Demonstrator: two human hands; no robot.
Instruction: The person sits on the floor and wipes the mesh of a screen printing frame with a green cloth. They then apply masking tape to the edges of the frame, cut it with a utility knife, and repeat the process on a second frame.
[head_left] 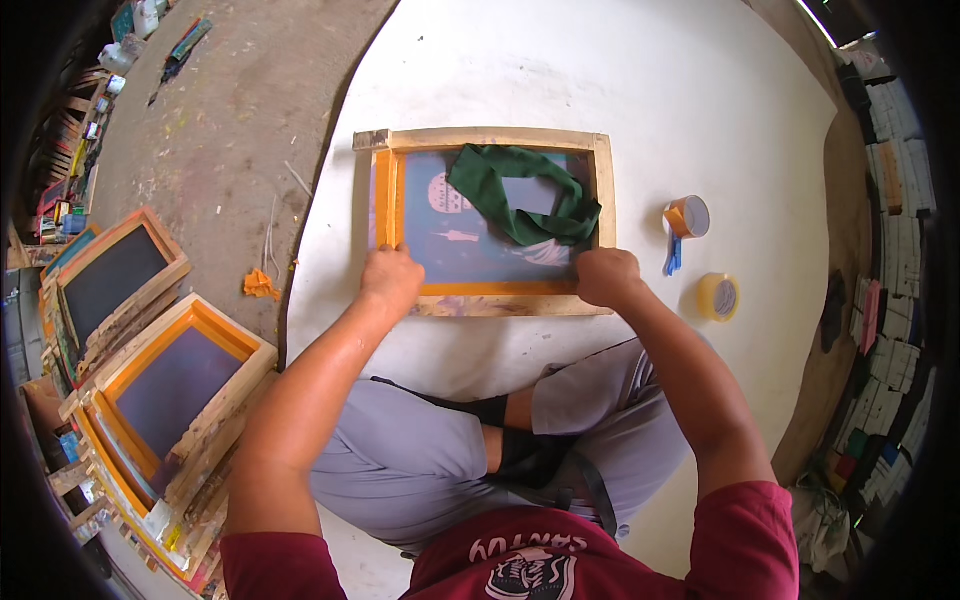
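Observation:
A wooden screen printing frame (490,305) lies in front of my crossed legs, its inner edge lined with orange tape on the left and near sides. Its blue-grey mesh (470,265) carries pale pink printed shapes. A dark green cloth strip (487,190) rests in a loose loop over the mesh's upper right part. My left hand (392,277) is closed on the frame's near left corner. At the near right corner my right hand (608,277) is closed as well, fingers curled over the wood. Both sets of fingertips are partly hidden.
On the white sheet (480,80) to the right are an orange tape roll (688,215), a blue clip-like piece (673,255) and a yellowish tape roll (718,297). More taped frames (180,385) lean at the left. An orange scrap (261,284) lies on the brown floor.

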